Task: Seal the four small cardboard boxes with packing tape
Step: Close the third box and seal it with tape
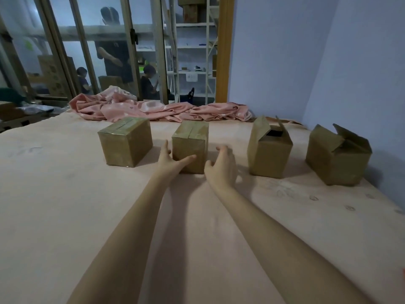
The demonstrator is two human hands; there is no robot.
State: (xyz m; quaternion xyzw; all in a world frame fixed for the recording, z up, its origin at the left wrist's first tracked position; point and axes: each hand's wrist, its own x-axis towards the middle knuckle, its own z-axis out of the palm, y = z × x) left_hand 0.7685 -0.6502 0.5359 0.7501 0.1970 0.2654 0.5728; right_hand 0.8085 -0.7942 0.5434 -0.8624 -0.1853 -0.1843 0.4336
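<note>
Four small cardboard boxes stand in a row on the pink bed sheet point(65, 205). The far-left box point(125, 141) has glossy tape across its closed top. The second box point(190, 145) is closed and taped too. My left hand point(169, 160) reaches to its front left corner with straight, spread fingers, the thumb lying against its front face. My right hand point(221, 165) is at its right side, fingers loosely curved, holding nothing. The third box point(269, 150) and the fourth box point(337, 156) have their top flaps standing open. No tape roll is in view.
A crumpled pink blanket point(157, 107) lies along the far edge of the bed. Behind it are glass sliding doors point(87, 51); several people and metal shelves point(192, 51) stand beyond. A lilac wall point(306, 51) bounds the right side.
</note>
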